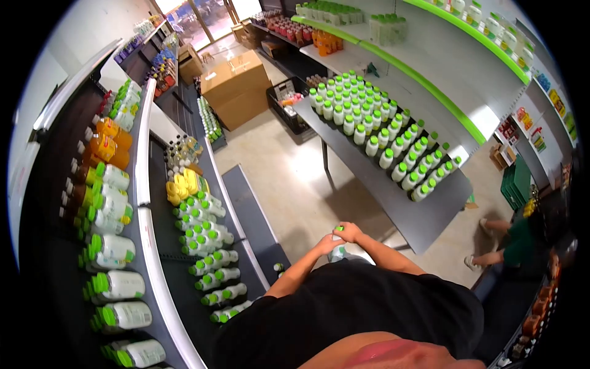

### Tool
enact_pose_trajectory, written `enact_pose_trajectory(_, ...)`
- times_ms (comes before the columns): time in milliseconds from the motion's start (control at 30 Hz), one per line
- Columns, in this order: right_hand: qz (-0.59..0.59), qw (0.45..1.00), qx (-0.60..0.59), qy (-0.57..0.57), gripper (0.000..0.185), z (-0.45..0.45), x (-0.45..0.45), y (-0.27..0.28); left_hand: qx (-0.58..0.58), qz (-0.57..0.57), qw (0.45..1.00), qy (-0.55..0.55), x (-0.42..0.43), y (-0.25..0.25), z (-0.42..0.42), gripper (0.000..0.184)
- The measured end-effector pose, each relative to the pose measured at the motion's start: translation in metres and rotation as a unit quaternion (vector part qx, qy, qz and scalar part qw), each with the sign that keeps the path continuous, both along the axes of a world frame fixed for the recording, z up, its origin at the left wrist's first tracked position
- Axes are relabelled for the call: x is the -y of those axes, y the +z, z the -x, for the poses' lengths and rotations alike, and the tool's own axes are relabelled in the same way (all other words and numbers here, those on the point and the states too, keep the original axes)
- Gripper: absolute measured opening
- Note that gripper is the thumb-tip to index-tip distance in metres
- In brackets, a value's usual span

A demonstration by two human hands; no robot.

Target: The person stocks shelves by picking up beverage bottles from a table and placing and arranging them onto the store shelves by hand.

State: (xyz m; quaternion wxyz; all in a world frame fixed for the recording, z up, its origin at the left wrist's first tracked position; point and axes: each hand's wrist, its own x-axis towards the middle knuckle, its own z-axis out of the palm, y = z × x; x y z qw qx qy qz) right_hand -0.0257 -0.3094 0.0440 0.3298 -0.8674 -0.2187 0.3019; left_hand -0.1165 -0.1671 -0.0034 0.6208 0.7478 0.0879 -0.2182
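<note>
A person in a black tee (362, 295) holds a white btl (337, 253) in front of the waist, near the bench's near edge but not on it. The L grip (330, 244) is closed round the btl's side; the R grip (347, 232) is closed on its green cap (338, 229), w/ the hands close tog.

To the L, a lower shelf (236, 209) carries rows of green-capped btls (206, 237), w/ yellow btls (184, 186) just behind; the upper shelf (144, 178) has bigger white btls, then orange ones (110, 144).

On the R, a grey bench (418, 224) bears many white btls w/ green caps (372, 145), upright in rows, approx. Another person's legs (491, 252) show farther R, nr a green crate (515, 187).

Beyond the bench's far end: a black crate (278, 109) on the floor, beside it a lg cardboard box (236, 92), then a bright doorway (209, 24) at the back.
</note>
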Motion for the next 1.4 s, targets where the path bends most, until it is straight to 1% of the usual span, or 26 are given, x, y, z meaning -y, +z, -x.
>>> enact_pose_trajectory(100,-0.027,0.999,0.029,0.008,0.060,-0.062,-0.035,0.007,0.019,0.015,0.999,0.023,-0.030,0.039,-0.053,0.048)
enact_pose_trajectory(167,-0.031,0.999,0.020,0.036,0.061,-0.099,-0.062,0.033,0.021,0.010,0.998,0.050,-0.054,0.050,-0.088,0.047)
enact_pose_trajectory(267,-0.009,0.993,0.044,0.110,0.058,-0.160,-0.096,0.038,-0.076,0.027,0.995,0.060,-0.084,0.048,-0.141,0.049)
enact_pose_trajectory(300,-0.018,0.991,0.068,0.111,0.052,-0.174,-0.101,0.039,-0.108,0.072,0.990,0.047,-0.093,0.039,-0.157,0.046)
enact_pose_trajectory(400,-0.028,0.994,0.087,0.057,0.050,-0.208,-0.104,0.040,-0.128,0.105,0.982,0.087,-0.091,0.066,-0.189,0.045)
enact_pose_trajectory(433,-0.040,0.994,0.097,0.022,0.048,-0.218,-0.101,0.043,-0.160,0.124,0.978,0.049,-0.095,0.048,-0.201,0.044)
enact_pose_trajectory(500,-0.067,0.994,0.083,-0.025,0.047,-0.241,-0.088,0.057,-0.109,0.113,0.986,-0.062,-0.092,0.007,-0.216,0.046)
enact_pose_trajectory(533,-0.080,0.993,0.078,-0.049,0.047,-0.255,-0.081,0.066,-0.080,0.109,0.984,-0.119,-0.088,0.014,-0.227,0.047)
enact_pose_trajectory(567,-0.071,0.995,0.049,-0.050,0.043,-0.270,-0.073,0.074,-0.022,0.117,0.983,-0.138,-0.082,0.022,-0.237,0.052)
enact_pose_trajectory(667,-0.128,0.989,0.052,-0.058,0.043,-0.304,-0.053,0.099,-0.019,0.134,0.983,-0.128,-0.089,0.047,-0.281,0.055)
enact_pose_trajectory(700,-0.136,0.986,0.064,-0.077,0.041,-0.317,-0.050,0.106,-0.058,-0.025,0.985,-0.161,-0.093,0.089,-0.307,0.059)
enact_pose_trajectory(733,-0.159,0.978,0.079,-0.108,0.040,-0.332,-0.050,0.114,-0.001,-0.051,0.983,-0.178,-0.097,0.080,-0.329,0.061)
enact_pose_trajectory(767,-0.181,0.969,0.091,-0.140,0.039,-0.351,-0.051,0.123,-0.027,-0.004,0.981,-0.191,-0.101,0.099,-0.354,0.062)
enact_pose_trajectory(800,-0.201,0.959,0.102,-0.170,0.038,-0.368,-0.051,0.134,-0.058,0.044,0.977,-0.202,-0.105,0.134,-0.385,0.064)
enact_pose_trajectory(867,-0.211,0.935,0.157,-0.236,0.035,-0.407,-0.055,0.178,-0.092,0.062,0.971,-0.212,-0.115,0.170,-0.446,0.065)
enact_pose_trajectory(933,-0.256,0.888,0.230,-0.304,0.040,-0.454,-0.061,0.207,-0.076,0.128,0.966,-0.210,-0.125,0.189,-0.508,0.069)
enact_pose_trajectory(1000,-0.266,0.851,0.305,-0.335,0.038,-0.500,-0.065,0.238,0.032,0.164,0.965,-0.204,-0.131,0.200,-0.568,0.070)
enact_pose_trajectory(1033,-0.239,0.847,0.313,-0.358,0.036,-0.524,-0.066,0.250,0.071,0.140,0.965,-0.209,-0.132,0.214,-0.599,0.071)
enact_pose_trajectory(1067,-0.233,0.838,0.345,-0.353,0.037,-0.546,-0.068,0.262,0.087,0.155,0.962,-0.206,-0.134,0.226,-0.623,0.071)
enact_pose_trajectory(1133,-0.229,0.857,0.263,-0.379,0.042,-0.577,-0.077,0.303,0.131,0.143,0.958,-0.212,-0.136,0.246,-0.673,0.064)
enact_pose_trajectory(1200,-0.251,0.861,0.234,-0.376,0.047,-0.613,-0.077,0.305,0.200,0.096,0.957,-0.187,-0.135,0.253,-0.722,0.072)
enact_pose_trajectory(1233,-0.317,0.849,0.226,-0.358,0.054,-0.627,-0.081,0.306,0.198,0.131,0.956,-0.173,-0.131,0.269,-0.742,0.072)
enact_pose_trajectory(1267,-0.277,0.858,0.246,-0.354,0.059,-0.639,-0.081,0.306,0.196,0.163,0.956,-0.147,-0.125,0.285,-0.758,0.069)
enact_pose_trajectory(1333,-0.228,0.874,0.248,-0.351,0.064,-0.662,-0.076,0.294,0.220,0.194,0.940,-0.174,-0.109,0.294,-0.807,0.066)
enact_pose_trajectory(1367,-0.273,0.865,0.209,-0.365,0.066,-0.672,-0.077,0.291,0.190,0.221,0.943,-0.161,-0.100,0.302,-0.824,0.062)
enact_pose_trajectory(1400,-0.286,0.854,0.204,-0.385,0.072,-0.684,-0.075,0.285,0.253,0.195,0.935,-0.157,-0.087,0.295,-0.847,0.063)
